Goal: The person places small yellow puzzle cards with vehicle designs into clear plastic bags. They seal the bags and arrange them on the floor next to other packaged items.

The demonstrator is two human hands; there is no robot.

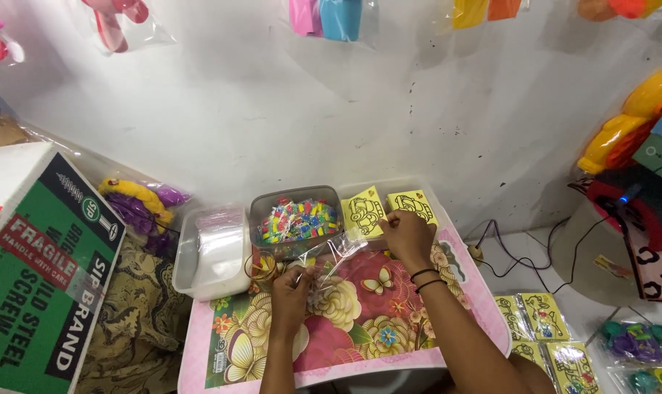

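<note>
Left hand (291,288) pinched shut on the corner of a clear plastic bag (329,255), right over the floral table (360,321). Right hand (407,235) up past it, fingers curled onto a yellow picture card (412,201) at the stack, hard to tell how firm that pinch is. Second yellow card (364,213) just left of that grip. Grey tub of coloured bits (298,219) right behind the left-hand pinch, clear bag box (213,252) beside it

A small pink flowered table (360,343) carries two clear tubs (210,255), yellow picture cards (364,215) and a clear bag (331,255).
</note>
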